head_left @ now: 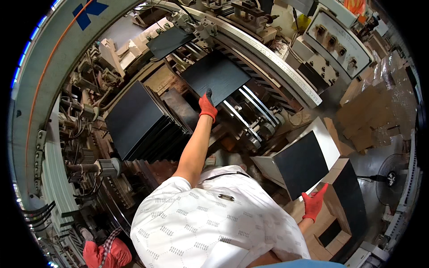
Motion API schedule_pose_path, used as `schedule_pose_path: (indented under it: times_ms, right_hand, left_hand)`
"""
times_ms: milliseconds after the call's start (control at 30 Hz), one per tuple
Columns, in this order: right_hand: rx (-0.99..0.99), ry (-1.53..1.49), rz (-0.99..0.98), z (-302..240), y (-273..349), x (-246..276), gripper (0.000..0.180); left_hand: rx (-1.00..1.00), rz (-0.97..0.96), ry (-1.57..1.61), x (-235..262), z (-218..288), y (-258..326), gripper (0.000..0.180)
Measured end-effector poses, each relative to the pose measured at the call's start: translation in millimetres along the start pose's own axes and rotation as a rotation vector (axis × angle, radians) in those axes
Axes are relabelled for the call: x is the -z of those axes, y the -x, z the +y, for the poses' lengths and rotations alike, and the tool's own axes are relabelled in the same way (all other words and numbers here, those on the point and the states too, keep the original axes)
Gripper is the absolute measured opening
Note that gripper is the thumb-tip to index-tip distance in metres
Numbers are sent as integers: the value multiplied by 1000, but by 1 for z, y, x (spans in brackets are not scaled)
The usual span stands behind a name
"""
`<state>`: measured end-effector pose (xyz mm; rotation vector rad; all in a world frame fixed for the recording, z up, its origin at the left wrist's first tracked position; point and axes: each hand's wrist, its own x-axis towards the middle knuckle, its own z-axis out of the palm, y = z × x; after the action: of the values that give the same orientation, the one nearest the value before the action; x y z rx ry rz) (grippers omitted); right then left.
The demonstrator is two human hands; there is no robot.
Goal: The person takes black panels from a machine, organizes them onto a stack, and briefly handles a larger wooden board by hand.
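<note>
One head-worn fisheye camera, left unit of a pair, faces steeply downward from above the wearer. The white shirt point(201, 219) fills the lower middle at close range. The dark panel point(216, 76) on the belts point(243, 123) lies farther off, above centre. Straight edges bow toward the circular rim.

Left arm point(195, 151) stretched forward

Machinery point(261, 107) and stacked panels point(134, 119) mark a workshop.

1 black panel point(216, 73) lies flat across 2 pale strips point(241, 117); another black panel point(300, 165) overlaps a white surface point(327, 142).
</note>
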<state>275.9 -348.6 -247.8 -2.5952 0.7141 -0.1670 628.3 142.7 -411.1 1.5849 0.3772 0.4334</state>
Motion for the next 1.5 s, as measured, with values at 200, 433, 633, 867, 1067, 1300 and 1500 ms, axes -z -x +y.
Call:
schedule_pose_path:
  times_ms: [200,433,633,867,1067,1300,1500]
  right_hand:
    - [194,-175,30,-120,-8,-43,94]
    - [618,-64,-246,-265,30,-122,80]
    - [569,-56,-404,-292,67,-152,71]
    - [521,23,-407,-283,75,-156,68]
    - [500,39,-361,-273,73,-151,65]
    - [468,45,-390,-262,75,-153,63]
    - [461,35,-376,-251,76,-153,62]
  left_hand:
    - [711,127,736,4,59,11,51]
    - [559,-59,1323,14,-7,-16,45]
    - [738,58,1210,20,-6,-13,55]
    - [701,71,1190,21,-17,-17,66]
    - [735,134,1144,16,-10,-15,61]
    - [693,132,1162,6,-48,-28,62]
    - [716,151,1077,5,-44,-26,63]
